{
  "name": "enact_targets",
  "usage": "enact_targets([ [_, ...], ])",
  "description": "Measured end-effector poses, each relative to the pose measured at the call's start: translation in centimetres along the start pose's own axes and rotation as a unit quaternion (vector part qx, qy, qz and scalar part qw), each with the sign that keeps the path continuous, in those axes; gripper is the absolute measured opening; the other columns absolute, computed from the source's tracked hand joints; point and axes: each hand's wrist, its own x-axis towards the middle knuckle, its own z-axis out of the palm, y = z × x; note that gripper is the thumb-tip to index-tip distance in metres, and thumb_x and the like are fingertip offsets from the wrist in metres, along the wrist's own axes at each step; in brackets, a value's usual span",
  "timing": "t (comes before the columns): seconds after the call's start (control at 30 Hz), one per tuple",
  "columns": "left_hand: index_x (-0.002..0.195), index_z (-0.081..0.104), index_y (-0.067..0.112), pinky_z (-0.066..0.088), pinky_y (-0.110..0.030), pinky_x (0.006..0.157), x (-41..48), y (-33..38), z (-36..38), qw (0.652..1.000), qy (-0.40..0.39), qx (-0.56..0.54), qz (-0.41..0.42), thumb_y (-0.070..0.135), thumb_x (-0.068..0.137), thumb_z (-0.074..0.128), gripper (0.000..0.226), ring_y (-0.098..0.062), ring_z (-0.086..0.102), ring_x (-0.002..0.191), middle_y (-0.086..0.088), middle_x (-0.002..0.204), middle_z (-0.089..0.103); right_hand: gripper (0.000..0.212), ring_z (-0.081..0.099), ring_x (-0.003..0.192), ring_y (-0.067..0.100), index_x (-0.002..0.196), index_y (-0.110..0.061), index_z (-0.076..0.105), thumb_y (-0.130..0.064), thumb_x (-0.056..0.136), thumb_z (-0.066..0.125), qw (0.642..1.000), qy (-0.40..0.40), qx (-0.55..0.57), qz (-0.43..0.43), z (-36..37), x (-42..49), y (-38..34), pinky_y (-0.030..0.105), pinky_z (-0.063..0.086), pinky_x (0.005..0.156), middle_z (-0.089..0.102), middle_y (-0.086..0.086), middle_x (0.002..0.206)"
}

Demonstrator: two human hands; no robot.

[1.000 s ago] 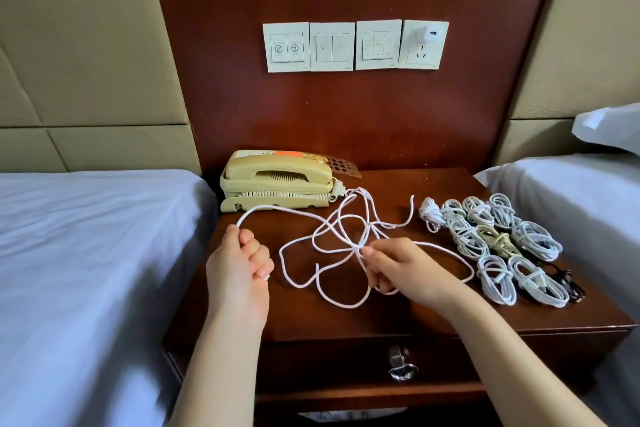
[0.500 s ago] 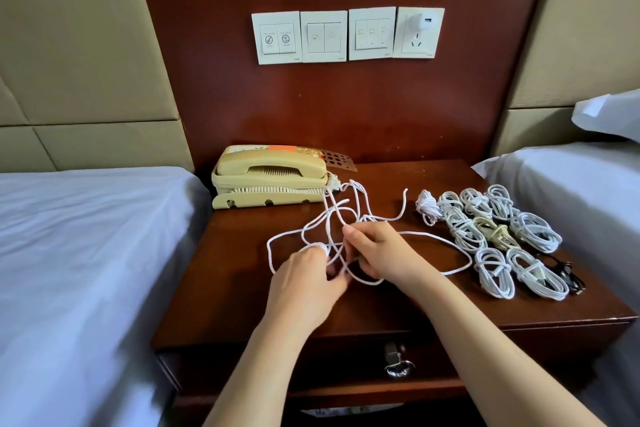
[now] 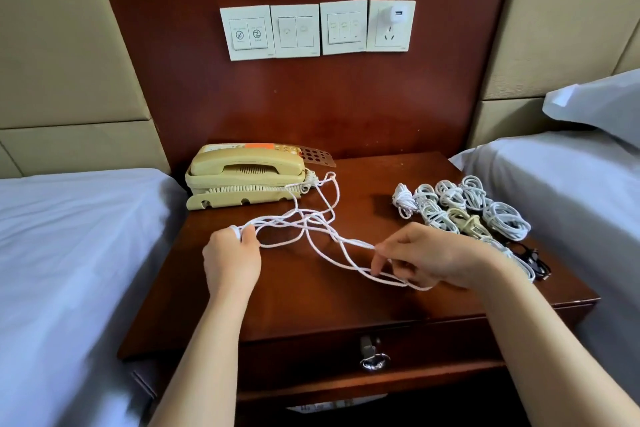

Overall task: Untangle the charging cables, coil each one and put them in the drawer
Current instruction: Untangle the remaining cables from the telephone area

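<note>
A loose white charging cable (image 3: 313, 224) lies tangled across the middle of the wooden nightstand (image 3: 311, 302). My left hand (image 3: 231, 258) pinches several strands at the tangle's left end. My right hand (image 3: 429, 258) grips loops at its right end, so the cable is stretched between both hands. Several coiled white cables (image 3: 460, 206) lie in a cluster at the right of the nightstand top. The drawer (image 3: 346, 357) in the front of the nightstand is shut, with a metal ring pull (image 3: 373, 359).
A beige telephone (image 3: 247, 175) stands at the back left of the nightstand, its curly cord touching the tangle. Beds with white sheets flank both sides. Wall switches and a socket with a white charger (image 3: 396, 19) sit above. A black cable (image 3: 533, 260) lies at the right edge.
My hands, close together half a second ago at the middle of the tangle, have pulled apart. The cable is now drawn out sideways between them.
</note>
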Motion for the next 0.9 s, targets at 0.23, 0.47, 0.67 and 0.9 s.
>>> enact_targets([
  [0.23, 0.078, 0.067, -0.001, 0.040, -0.035, 0.073, 0.4, 0.0, 0.2, 0.996, 0.064, -0.056, -0.010, 0.018, 0.096, 0.047, 0.033, -0.031, 0.052, 0.078, -0.010, 0.071, 0.056, 0.033, 0.029, 0.034, 0.003, 0.070, -0.015, 0.067, -0.027, 0.096, 0.051, 0.982, 0.119, -0.131, -0.064, -0.7, -0.7, -0.2, 0.013, 0.022, 0.038, 0.038, -0.012, 0.037],
  [0.47, 0.053, 0.032, 0.008, 0.029, -0.035, 0.061, 0.0, 0.9, -0.7, 0.993, 0.082, -0.041, 0.069, 0.022, 0.093, 0.055, 0.048, -0.034, 0.042, 0.060, -0.007, 0.053, 0.040, 0.021, 0.031, 0.040, 0.012, 0.089, -0.012, 0.065, -0.023, 0.098, 0.050, 0.990, 0.024, 0.007, -0.141, 0.5, -0.8, -1.2, 0.020, 0.025, 0.038, 0.051, 0.003, 0.060],
  [0.67, 0.074, 0.067, 0.010, 0.028, -0.029, 0.051, -1.9, 2.5, -1.7, 0.988, -0.005, -0.096, 0.124, 0.023, 0.098, 0.044, 0.035, -0.019, 0.043, 0.050, 0.001, 0.050, 0.046, 0.014, 0.047, 0.049, 0.014, 0.107, -0.014, 0.060, -0.017, 0.095, 0.053, 0.971, 0.085, 0.017, -0.225, 2.0, -0.6, -2.6, 0.021, 0.039, 0.045, 0.058, 0.006, 0.068],
  [0.9, 0.062, 0.063, 0.012, 0.028, -0.022, 0.045, -4.2, 2.7, -2.8, 0.967, -0.149, -0.042, 0.201, 0.026, 0.098, 0.041, 0.044, -0.010, 0.034, 0.040, 0.006, 0.037, 0.032, 0.032, 0.060, 0.056, 0.018, 0.105, -0.010, 0.060, -0.033, 0.100, 0.039, 0.963, 0.135, 0.097, -0.214, 3.9, -1.0, -4.4, 0.035, 0.048, 0.061, 0.066, 0.010, 0.077],
])
